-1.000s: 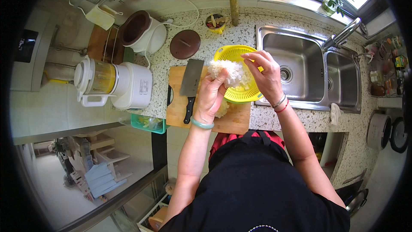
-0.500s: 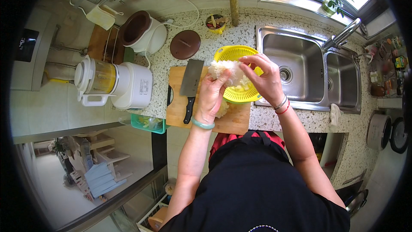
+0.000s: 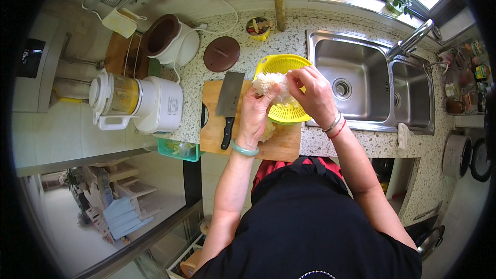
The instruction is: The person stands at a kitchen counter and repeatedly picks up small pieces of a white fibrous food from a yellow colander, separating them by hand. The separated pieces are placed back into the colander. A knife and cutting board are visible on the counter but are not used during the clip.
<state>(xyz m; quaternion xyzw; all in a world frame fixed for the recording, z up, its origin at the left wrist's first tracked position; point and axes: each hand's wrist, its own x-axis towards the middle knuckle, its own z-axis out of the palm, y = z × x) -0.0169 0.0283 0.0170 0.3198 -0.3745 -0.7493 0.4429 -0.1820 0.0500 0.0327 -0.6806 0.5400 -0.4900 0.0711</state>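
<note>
A frilly white clump of snow fungus [image 3: 267,80] is in my left hand [image 3: 254,116], its fingers closed around the underside with the thumb on top. My right hand [image 3: 316,97] pinches the clump's right edge between thumb and fingers; the exact bit it holds is partly hidden. Both hands are over a yellow colander [image 3: 279,62], where pale pieces lie inside. Under my left wrist another pale frilly piece [image 3: 267,132] rests on the wooden cutting board [image 3: 281,147]. A cleaver [image 3: 230,95] with a black handle lies on the board, left of my left hand.
To the right is a double steel sink [image 3: 351,46] with a faucet [image 3: 411,40]. A brown lid [image 3: 222,54], a white pot [image 3: 183,44] and a small yellow bowl [image 3: 259,30] stand behind the board. A white blender [image 3: 160,103] is at the left, above a green basket [image 3: 175,149].
My right hand has turned slightly and its fingers have drawn closer together at the clump's edge. My left hand keeps its hold in nearly the same place.
</note>
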